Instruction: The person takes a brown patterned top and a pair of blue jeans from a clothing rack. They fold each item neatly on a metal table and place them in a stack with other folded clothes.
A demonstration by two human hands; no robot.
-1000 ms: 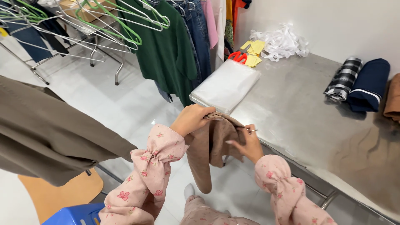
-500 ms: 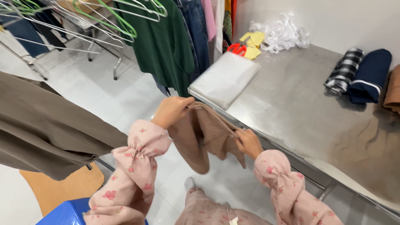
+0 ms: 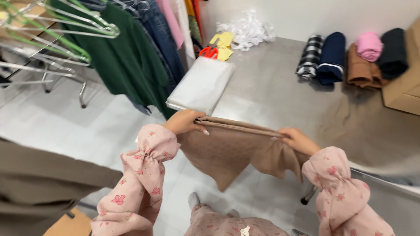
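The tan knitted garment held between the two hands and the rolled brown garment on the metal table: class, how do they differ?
The tan knitted garment is stretched out and hangs off the table edge; the rolled brown garment lies bundled on the grey metal table. The left hand and right hand grip the tan one; nothing holds the brown one. Both are brownish cloth.

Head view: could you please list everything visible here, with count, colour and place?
Cloth: 1, tan, stretched between both hands at the table edge.
Table: 1, grey metal, right.
Plastic stack: 1, white, table's left edge.
Scissors: 1, red handles, behind the stack.
Rolled garments: 5, plaid, navy, brown, pink, black, far right.
Hanging clothes: several, green, blue, pink, on a rack, left.
Left hand: grips cloth.
Right hand: grips cloth.
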